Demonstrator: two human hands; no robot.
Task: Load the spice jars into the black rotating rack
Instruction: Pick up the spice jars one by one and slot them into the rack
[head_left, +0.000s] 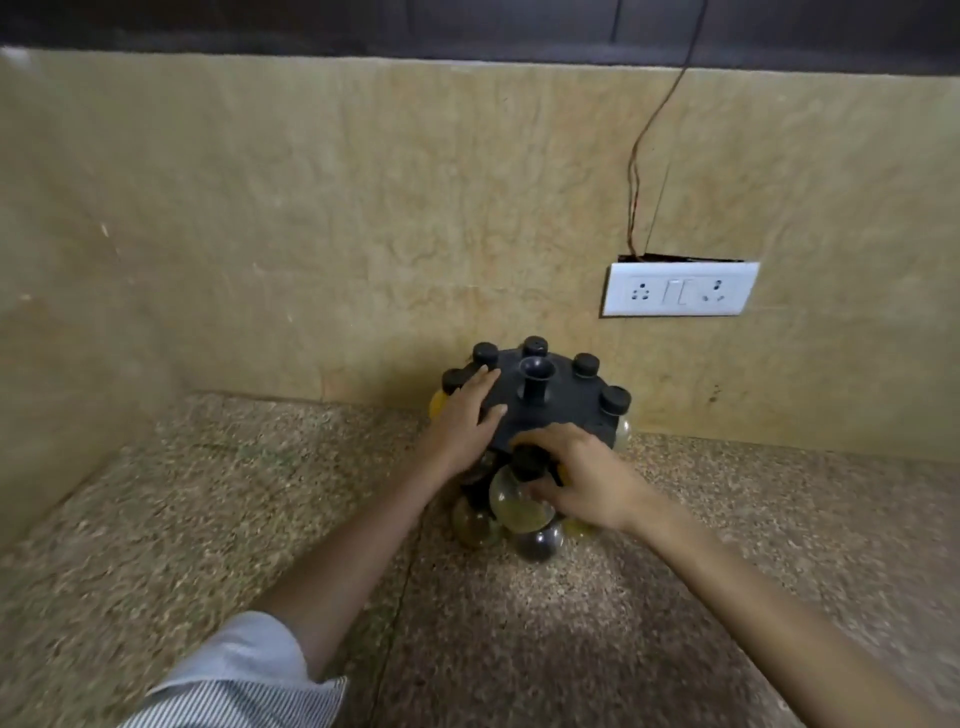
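The black rotating rack (563, 402) stands on the speckled counter against the back wall, with a central knob handle (536, 383). Several black-capped jars hang around its top rim, such as one at the right (614, 401). My left hand (467, 415) lies flat on the rack's top at its left side, fingers spread. My right hand (584, 475) grips a round glass spice jar (517, 501) by its black cap at the rack's front edge. More round jars sit in the lower tier below it, one amber (474, 522), one dark (540, 543).
A tan stone wall rises behind the rack. A white socket plate (678, 289) is on the wall to the upper right, with thin wires (641, 171) running up from it. The granite counter (260, 519) extends left and front; a side wall closes the left.
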